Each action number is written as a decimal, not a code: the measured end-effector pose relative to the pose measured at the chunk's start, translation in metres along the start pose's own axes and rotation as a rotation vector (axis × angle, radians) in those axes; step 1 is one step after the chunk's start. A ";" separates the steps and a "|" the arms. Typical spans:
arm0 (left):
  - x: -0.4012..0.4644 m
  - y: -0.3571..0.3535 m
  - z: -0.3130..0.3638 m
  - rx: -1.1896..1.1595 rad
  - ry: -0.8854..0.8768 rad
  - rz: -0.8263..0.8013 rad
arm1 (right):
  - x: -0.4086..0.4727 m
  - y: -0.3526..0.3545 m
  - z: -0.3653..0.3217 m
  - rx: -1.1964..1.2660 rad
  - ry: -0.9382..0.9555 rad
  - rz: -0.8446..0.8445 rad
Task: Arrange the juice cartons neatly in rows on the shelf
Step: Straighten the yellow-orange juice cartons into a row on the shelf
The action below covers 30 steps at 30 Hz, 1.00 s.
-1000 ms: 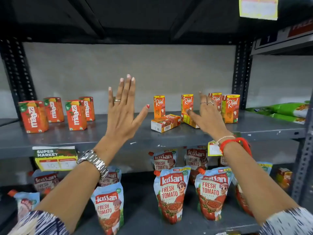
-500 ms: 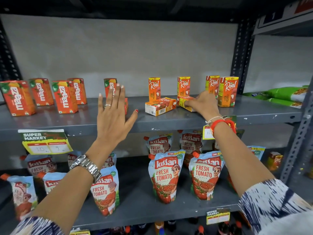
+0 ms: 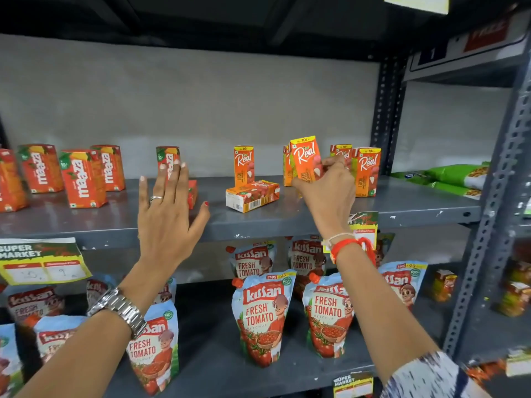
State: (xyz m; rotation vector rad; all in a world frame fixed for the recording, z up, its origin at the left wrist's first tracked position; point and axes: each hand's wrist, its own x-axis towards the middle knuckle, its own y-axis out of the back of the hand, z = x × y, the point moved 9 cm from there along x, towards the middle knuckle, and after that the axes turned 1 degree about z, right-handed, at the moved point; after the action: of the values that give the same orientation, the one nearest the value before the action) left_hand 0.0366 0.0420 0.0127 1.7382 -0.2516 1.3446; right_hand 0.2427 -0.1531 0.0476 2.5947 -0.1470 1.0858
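Both forearms reach up from the lower corners of the frame toward its centre. The left hand point(image 3: 168, 214) sits left of centre, back toward the camera, fingers straight, slightly spread and pointing up, thumb angled out to the right; it grips nothing. A ring circles one finger, the thumbnail is red, and a metal watch point(image 3: 119, 310) bands the wrist. The right hand point(image 3: 327, 188) is right of centre, higher and farther forward, wrist bent, fingers curled and pinched with the thumb around an upright orange carton point(image 3: 305, 156), tilted slightly. Red and white threads point(image 3: 352, 247) wrap that wrist. A patterned sleeve point(image 3: 431, 377) covers the right arm at the lower right.
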 end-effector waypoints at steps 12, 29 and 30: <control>-0.003 0.000 0.000 -0.004 0.039 0.027 | -0.008 0.013 -0.020 0.105 0.065 0.105; -0.018 0.003 -0.005 -0.031 0.002 0.091 | 0.029 -0.036 0.015 -0.048 -0.079 -0.055; -0.019 0.003 -0.006 -0.031 0.002 0.100 | 0.029 -0.038 0.016 -0.051 -0.084 -0.064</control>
State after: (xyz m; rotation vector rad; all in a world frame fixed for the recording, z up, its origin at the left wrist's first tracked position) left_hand 0.0236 0.0381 -0.0018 1.7178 -0.3601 1.4066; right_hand 0.2823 -0.1218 0.0481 2.5812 -0.1086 0.9397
